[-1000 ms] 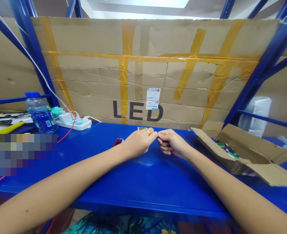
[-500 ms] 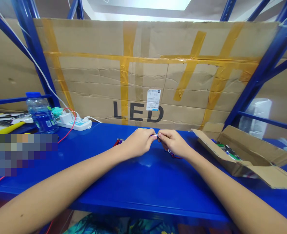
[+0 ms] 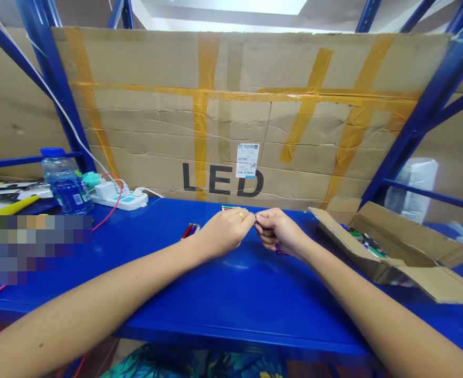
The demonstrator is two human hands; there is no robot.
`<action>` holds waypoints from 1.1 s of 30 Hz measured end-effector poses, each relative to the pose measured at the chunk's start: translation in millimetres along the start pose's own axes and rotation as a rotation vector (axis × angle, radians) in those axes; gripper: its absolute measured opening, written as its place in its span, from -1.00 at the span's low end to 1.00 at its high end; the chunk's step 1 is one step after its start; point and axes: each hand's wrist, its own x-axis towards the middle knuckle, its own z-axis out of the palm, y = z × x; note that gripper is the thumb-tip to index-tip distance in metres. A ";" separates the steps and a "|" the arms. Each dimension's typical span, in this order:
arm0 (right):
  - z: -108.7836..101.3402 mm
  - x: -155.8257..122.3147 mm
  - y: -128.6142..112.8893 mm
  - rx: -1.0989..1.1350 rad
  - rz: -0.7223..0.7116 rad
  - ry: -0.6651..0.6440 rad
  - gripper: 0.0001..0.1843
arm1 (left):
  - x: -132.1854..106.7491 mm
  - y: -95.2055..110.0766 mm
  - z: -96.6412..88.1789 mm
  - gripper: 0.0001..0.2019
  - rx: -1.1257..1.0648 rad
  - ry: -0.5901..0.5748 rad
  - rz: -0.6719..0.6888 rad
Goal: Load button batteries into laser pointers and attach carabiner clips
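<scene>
My left hand (image 3: 227, 231) is closed, back of the hand up, with a gold-coloured ring on one finger. Against its fingertips, my right hand (image 3: 277, 230) pinches with thumb and forefinger, its other fingers curled below. Between them sits the end of a slim silvery tube (image 3: 256, 221), almost wholly hidden by the fingers. Red and purple slim tubes (image 3: 189, 231) with shiny ends lie left of my left hand. Behind that hand are slim green and red sticks (image 3: 233, 208). A small red item (image 3: 281, 251) lies under my right hand, partly covered.
An open cardboard box (image 3: 412, 257) with several slim coloured items stands on the blue table (image 3: 231, 304) at right. At left are a blue-capped bottle (image 3: 68, 184), a white power strip (image 3: 131, 201) and a red cable (image 3: 113, 207). A large cardboard sheet (image 3: 156, 131) closes the back.
My left hand has rolled over, bringing its back and ring into view. The silvery tube between the hands is now mostly covered. My right hand's lower fingers have loosened slightly.
</scene>
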 end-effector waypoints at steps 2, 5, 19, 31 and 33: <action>-1.7 0.8 0.2 0.005 -0.002 -0.029 -0.63 | -0.1 -1.2 1.6 -0.75 -0.010 0.003 -0.012; -4.0 2.3 0.9 -0.032 -0.028 -0.057 -0.60 | -0.9 -3.2 3.9 -0.75 -0.036 0.003 -0.044; -13.3 6.5 5.7 -0.357 -0.229 0.055 -0.54 | 3.9 -0.9 0.6 -0.82 -0.436 -0.010 -0.319; -8.6 5.3 8.8 0.013 0.000 -0.037 -0.60 | -0.2 0.9 5.5 -0.82 -0.107 -0.018 -0.092; -7.0 6.5 7.5 0.012 -0.005 -0.036 -0.61 | -0.1 -0.9 5.1 -0.81 -0.098 -0.006 -0.093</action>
